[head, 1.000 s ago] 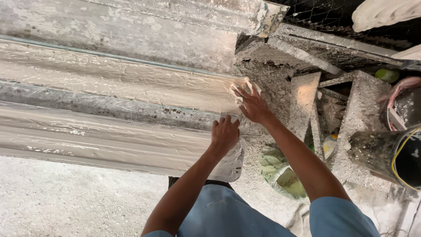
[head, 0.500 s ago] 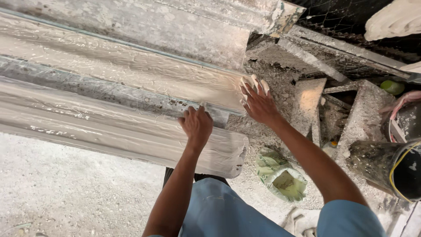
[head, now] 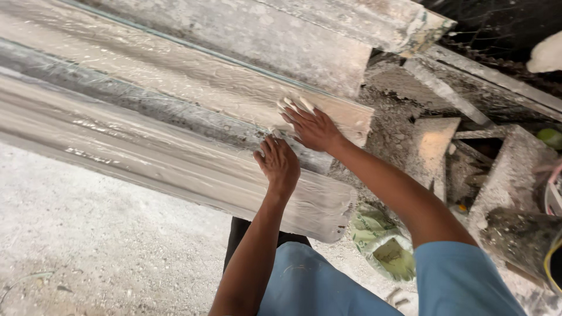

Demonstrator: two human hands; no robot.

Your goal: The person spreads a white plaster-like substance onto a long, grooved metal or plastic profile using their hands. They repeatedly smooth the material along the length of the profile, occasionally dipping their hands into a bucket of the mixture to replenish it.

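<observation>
Long wet plaster moulding (head: 175, 152) stretched across the view from upper left to lower right, ending just above the blue-clad lap. Left hand (head: 280, 165) pressed on its middle ridge, fingers curled loosely, gripping nothing. Right hand (head: 313, 126) flat on the upper band just beside it, white-coated fingers (head: 293, 105) spread wide, holding nothing. Green bag (head: 383, 248) on the dusty floor (head: 88, 246) below; grey concrete blocks (head: 503, 175) at right.
</observation>
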